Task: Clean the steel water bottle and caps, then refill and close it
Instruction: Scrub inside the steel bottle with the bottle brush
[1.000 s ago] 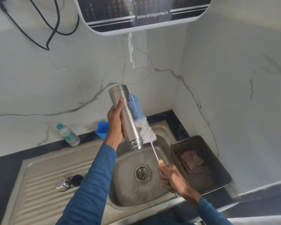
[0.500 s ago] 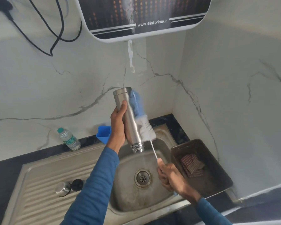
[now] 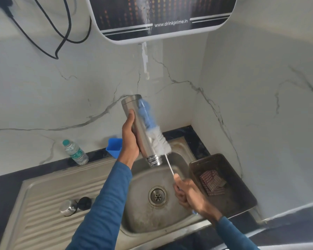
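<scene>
My left hand (image 3: 129, 139) grips the steel water bottle (image 3: 140, 131), held upside down over the sink (image 3: 146, 221) with its threaded mouth pointing down. My right hand (image 3: 187, 193) holds the thin white handle of a bottle brush (image 3: 153, 129). The brush's blue and white bristles lie against the outside of the bottle's right side. A steel cap (image 3: 68, 207) and a black cap (image 3: 84, 202) sit on the ribbed drainboard at the left.
A water purifier (image 3: 161, 17) hangs on the marble wall above. A small plastic water bottle (image 3: 75, 152) and a blue container (image 3: 114, 147) stand behind the sink. A brown tray (image 3: 240, 201) holding a checked cloth (image 3: 211, 182) sits to the right.
The bottle and brush have shifted slightly lower and to the right in view. The brush has slid a little along the bottle's side.
</scene>
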Motion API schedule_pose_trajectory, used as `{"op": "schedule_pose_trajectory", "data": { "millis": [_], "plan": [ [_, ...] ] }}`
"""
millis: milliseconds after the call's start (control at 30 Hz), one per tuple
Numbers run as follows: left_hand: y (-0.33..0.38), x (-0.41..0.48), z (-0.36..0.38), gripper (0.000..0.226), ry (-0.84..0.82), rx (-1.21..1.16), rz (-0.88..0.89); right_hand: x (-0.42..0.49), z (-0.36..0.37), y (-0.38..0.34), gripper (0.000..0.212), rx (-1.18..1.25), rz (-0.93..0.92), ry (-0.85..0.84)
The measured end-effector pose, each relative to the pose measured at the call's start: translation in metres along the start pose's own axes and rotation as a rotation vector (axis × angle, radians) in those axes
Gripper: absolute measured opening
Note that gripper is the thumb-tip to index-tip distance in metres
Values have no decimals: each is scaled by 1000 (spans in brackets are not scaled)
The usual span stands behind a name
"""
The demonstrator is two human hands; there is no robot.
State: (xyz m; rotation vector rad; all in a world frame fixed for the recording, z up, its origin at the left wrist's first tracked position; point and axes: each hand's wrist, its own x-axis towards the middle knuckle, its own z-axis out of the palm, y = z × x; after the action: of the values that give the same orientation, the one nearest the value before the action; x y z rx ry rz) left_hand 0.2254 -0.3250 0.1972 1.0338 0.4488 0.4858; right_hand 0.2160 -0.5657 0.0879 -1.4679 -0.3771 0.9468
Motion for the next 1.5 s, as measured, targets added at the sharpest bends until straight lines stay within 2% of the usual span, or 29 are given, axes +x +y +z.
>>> {"op": "schedule_pose_trajectory", "data": {
  "millis": [133, 300, 433, 567, 700, 800, 933, 1100, 1300, 1500],
  "plan": [
    [2, 3, -9, 57, 72, -30, 5, -8, -8, 11, 63, -21, 32, 14],
    [-6, -7, 0, 71, -1, -40, -62, 16, -6, -27, 62, -33, -17, 44],
    [-6, -8, 6, 59, -55, -24, -75, 19, -3, -37, 58, -22, -46, 31],
    [3, -4, 1, 58, -60, 29, -99, -1, -3, -8, 62, 32, 2, 12],
    [3, 4, -7, 80, -30, 62, -70, -11, -6, 4, 59, 8, 19, 12],
    [-5, 7, -10, 87, -53, 59, -72, -2, -5, -13, 59, 2, -21, 1],
    [-11, 3, -5, 108, -87, 101, -22, 16, -2, -37, 61, -51, -69, -11],
    [-6, 6, -6, 101, -86, 100, 34, 16, 1, -34, 63, -38, -54, -23],
    [1, 14, -12, 116, -17, 27, 53, 0, 1, -1, 63, -29, 38, -12],
    [-6, 7, -5, 97, -97, 66, 50, 18, -2, -37, 62, -83, -58, 30]
  ]
}}
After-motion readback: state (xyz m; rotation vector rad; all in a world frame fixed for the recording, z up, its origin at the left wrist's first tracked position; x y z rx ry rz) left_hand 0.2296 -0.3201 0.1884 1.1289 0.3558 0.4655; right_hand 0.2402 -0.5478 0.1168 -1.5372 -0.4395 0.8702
